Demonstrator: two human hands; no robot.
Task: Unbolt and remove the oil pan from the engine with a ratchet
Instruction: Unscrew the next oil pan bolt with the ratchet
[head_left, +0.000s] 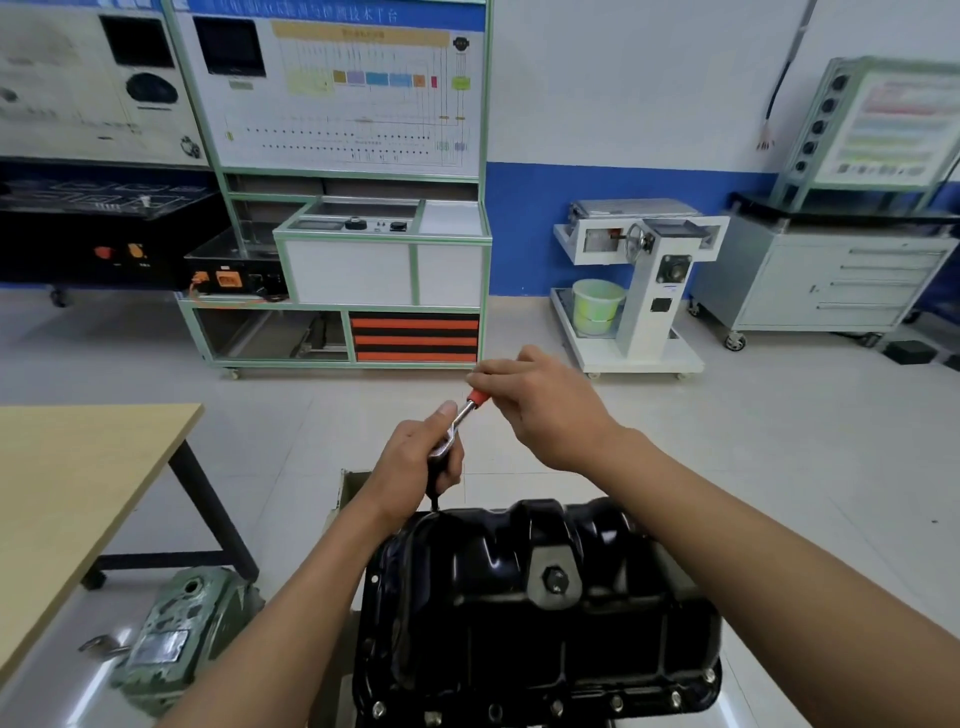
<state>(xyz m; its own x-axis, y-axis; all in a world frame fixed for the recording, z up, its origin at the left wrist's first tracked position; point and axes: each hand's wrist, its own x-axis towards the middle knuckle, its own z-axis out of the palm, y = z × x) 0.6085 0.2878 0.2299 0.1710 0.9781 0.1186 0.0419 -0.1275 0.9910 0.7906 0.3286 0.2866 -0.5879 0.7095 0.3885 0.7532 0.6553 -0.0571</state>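
Seen from above: black oil pan (540, 613) low in the middle, bottom side up, with a row of bolts (557, 707) along its near flange and a drain plug (555, 579) on a grey plate. Above its far left corner, ratchet (457, 423) held tilted, chrome shaft rising to the right toward an orange grip. Left hand (415, 460) closed around the head end of the ratchet, thumb up along the shaft, with a dark extension (435, 493) going down from the fist to the flange of the pan. Right hand (540, 408) closed on the orange grip, fingers curled over it. To the left, corner of a wooden table (78, 499) and, below it on the floor, a green metal housing (176, 644). Further back, a green-framed training bench (358, 234) against the wall.
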